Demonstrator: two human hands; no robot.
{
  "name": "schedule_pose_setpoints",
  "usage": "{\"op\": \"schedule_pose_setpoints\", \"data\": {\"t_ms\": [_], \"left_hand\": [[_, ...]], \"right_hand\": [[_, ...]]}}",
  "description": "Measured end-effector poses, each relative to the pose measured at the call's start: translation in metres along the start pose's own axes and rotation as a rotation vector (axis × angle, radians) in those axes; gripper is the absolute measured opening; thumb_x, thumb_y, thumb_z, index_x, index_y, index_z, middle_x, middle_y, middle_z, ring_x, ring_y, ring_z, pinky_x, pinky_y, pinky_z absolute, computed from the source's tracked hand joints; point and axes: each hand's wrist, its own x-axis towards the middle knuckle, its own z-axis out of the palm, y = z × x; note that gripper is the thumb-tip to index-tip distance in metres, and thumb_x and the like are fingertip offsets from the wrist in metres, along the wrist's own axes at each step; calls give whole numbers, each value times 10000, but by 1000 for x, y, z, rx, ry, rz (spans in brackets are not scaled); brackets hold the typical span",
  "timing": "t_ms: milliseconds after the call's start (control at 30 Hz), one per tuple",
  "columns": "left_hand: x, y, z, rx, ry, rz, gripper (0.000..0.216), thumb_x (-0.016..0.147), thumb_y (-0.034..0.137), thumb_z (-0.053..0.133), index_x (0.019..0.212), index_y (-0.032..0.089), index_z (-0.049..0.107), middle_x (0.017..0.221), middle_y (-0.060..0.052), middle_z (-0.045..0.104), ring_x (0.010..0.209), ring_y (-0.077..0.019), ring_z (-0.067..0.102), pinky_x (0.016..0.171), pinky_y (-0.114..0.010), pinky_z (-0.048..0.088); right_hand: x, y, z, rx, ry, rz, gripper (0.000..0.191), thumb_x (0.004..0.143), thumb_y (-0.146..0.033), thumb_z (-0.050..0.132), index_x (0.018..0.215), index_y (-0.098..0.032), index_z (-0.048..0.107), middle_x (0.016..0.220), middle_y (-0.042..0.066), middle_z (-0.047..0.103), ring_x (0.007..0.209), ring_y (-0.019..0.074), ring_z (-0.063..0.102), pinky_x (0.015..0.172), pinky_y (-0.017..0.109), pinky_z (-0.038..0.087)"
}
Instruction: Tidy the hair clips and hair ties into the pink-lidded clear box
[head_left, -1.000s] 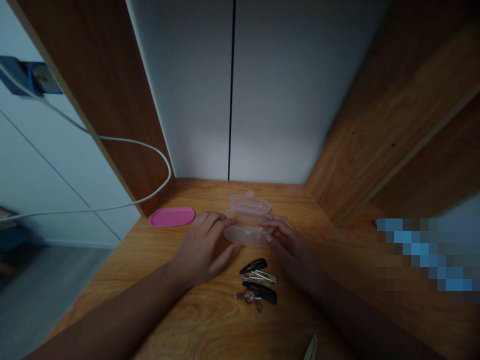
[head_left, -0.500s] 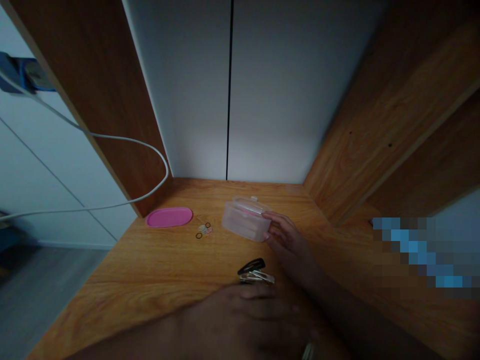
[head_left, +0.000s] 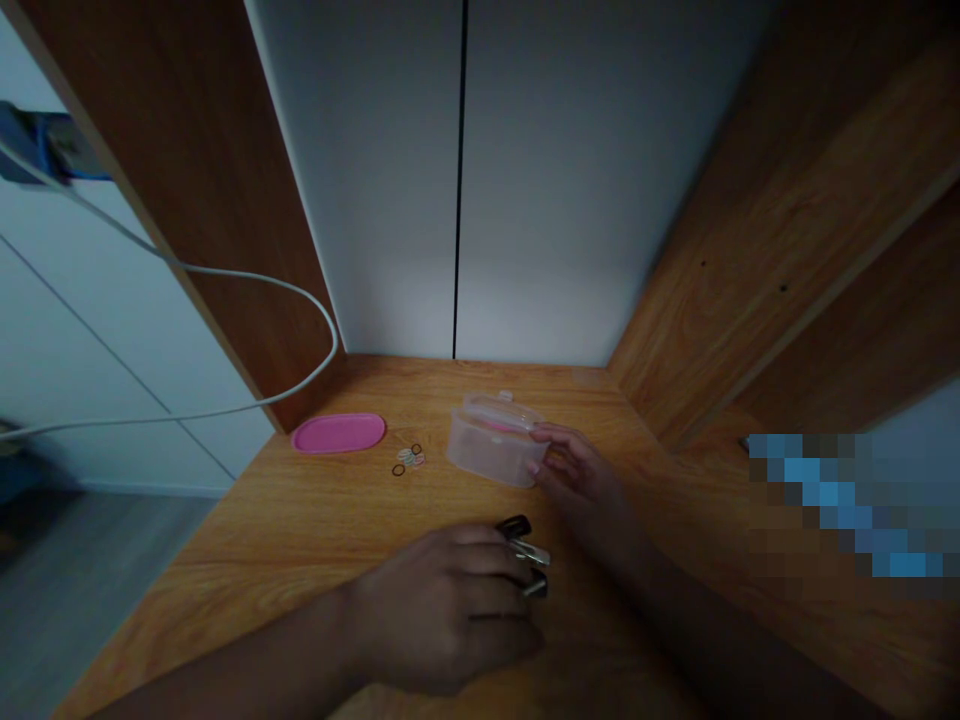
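Note:
A small clear plastic box (head_left: 491, 452) with its lid tipped up stands on the wooden desk (head_left: 300, 540), something pink inside. My right hand (head_left: 581, 478) grips the box's right side, fingers curled on it. My left hand (head_left: 450, 610) lies over a small pile of hair clips (head_left: 525, 550), fingers curled down onto them; black and silver clip ends stick out past the fingertips. I cannot see whether a clip is lifted.
A pink oval lid (head_left: 338, 433) lies at the back left of the desk. Several tiny hair elastics (head_left: 409, 459) lie between it and the box. A white cable (head_left: 225, 280) hangs at the left. Wooden side panels and a white back wall close in the desk.
My left hand left the box, swung back toward me and now covers the hair clips. The elastics it hid are in sight. My right hand still holds the box.

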Motion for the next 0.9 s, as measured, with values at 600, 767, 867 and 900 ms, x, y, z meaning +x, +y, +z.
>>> {"op": "schedule_pose_setpoints", "data": {"t_ms": [600,767,867,900], "left_hand": [[-7,-13,-8,-152,-157,-325,387,904,276,622,1287,227,606,1290,-85,659,1203,-246,602,1071,-434,458],[-6,-13,-8,-192,-103,-294,306,920,248,612,1224,226,639,1184,-76,701,1128,-221,636,1015,-398,497],[-6,-14,-7,-234,-48,-285,288,919,225,615,1206,231,643,1133,-76,718,1101,-207,650,988,-371,517],[-6,-14,-7,-247,-27,-281,283,919,219,616,1201,226,641,1119,-78,723,1090,-203,655,978,-364,523]], "right_hand": [[1,-7,1,100,-29,104,519,917,-459,606,1379,-246,504,1431,113,559,1267,258,577,1068,447,475],[0,-4,1,74,1,79,477,924,-460,596,1348,-258,509,1420,115,556,1284,259,551,1059,456,475],[-1,-2,1,66,32,72,457,926,-458,596,1329,-260,510,1418,114,547,1290,257,540,1054,456,473],[-1,-2,1,61,43,69,451,927,-458,594,1324,-260,511,1413,113,549,1284,256,543,1050,455,474]]}}
